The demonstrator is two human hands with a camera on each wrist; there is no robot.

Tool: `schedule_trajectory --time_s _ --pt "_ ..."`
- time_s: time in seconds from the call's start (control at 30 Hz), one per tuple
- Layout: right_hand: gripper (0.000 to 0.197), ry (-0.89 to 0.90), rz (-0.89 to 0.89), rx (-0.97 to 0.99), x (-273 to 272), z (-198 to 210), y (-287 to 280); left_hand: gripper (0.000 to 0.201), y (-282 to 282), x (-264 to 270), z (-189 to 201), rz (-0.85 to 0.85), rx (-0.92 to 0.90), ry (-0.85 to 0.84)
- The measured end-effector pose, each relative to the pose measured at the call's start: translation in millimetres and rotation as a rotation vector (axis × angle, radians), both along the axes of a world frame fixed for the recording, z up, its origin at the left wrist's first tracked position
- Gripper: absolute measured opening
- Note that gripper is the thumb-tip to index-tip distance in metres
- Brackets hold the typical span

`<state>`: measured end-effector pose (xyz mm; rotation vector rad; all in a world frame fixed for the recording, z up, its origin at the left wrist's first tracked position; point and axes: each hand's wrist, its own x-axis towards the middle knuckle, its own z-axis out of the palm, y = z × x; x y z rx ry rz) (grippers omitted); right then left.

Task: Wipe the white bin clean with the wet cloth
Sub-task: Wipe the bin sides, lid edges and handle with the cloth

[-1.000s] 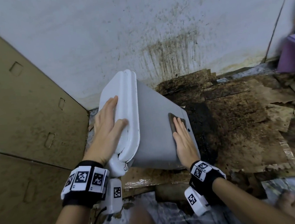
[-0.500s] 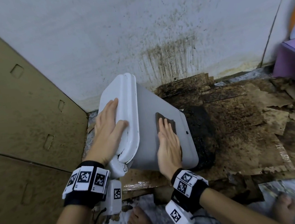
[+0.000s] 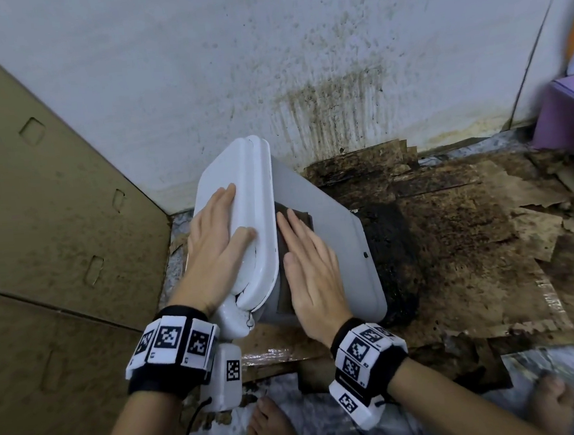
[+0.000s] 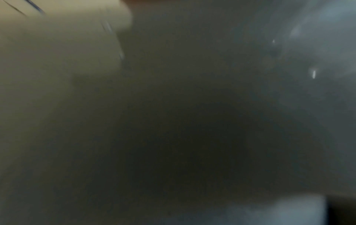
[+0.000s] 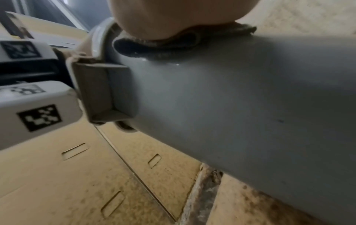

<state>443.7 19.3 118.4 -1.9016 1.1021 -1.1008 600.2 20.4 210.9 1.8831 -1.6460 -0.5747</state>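
The right hand (image 3: 312, 267), fingers flat and together on the wet cloth (image 3: 294, 216), has slid from the white bin's (image 3: 336, 247) base up to its lid; the left hand (image 3: 217, 243), fingers spread, braces the tipped bin on the floor.

The bin (image 3: 329, 248) lies tipped on its side on the floor (image 3: 487, 253), its lid (image 3: 243, 200) toward nine o'clock and its base toward three. The left hand (image 3: 217, 243) rests flat on the lid. The right hand (image 3: 312, 267) lies on the upturned side, just beside the lid, with the cloth (image 3: 294, 216) under it. A wall (image 3: 266, 64) stands at twelve o'clock, cardboard (image 3: 48, 219) at nine.
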Motion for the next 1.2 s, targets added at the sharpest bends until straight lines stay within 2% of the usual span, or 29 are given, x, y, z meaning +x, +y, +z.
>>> schedule_trajectory --time_s 0.07,0.2,0.37,0.47,0.6,0.73,0.87,0.97,1.07,1.2 --pt "0.052 0.005 -0.001 -0.032 -3 -7 -3 0.072 0 -1 0 -0.001 -0.005 -0.010" --pt "0.052 -0.022 -0.005 0.025 -11 -32 -4 0.072 1 5 -1 0.014 -0.001 0.018" --pt "0.054 -0.016 -0.128 0.187 -37 -92 -4 0.071 3 9 -2 0.023 0.011 0.062" --pt "0.051 -0.049 -0.173 0.301 -44 -104 -5 0.072 2 9 -1 0.020 0.012 0.058" --pt "0.047 -0.110 -0.190 0.361 -39 -100 -5 0.072 1 7 -1 0.019 0.026 0.045" --pt "0.055 -0.096 -0.222 0.413 -30 -100 -8 0.073 2 5 1 0.015 0.026 0.031" --pt "0.059 -0.160 -0.270 0.468 -15 -74 -9 0.073 1 1 2 0.009 0.019 0.014" --pt "0.062 -0.162 -0.221 0.467 -3 -42 -7 0.074 0 0 2 0.010 0.021 0.001" --pt "0.060 -0.138 -0.122 0.374 7 -14 -4 0.075 0 0 1 0.009 0.022 -0.017" --pt "0.057 -0.161 -0.032 0.285 14 -2 -4 0.077 0 2 0 -0.003 0.019 -0.015"
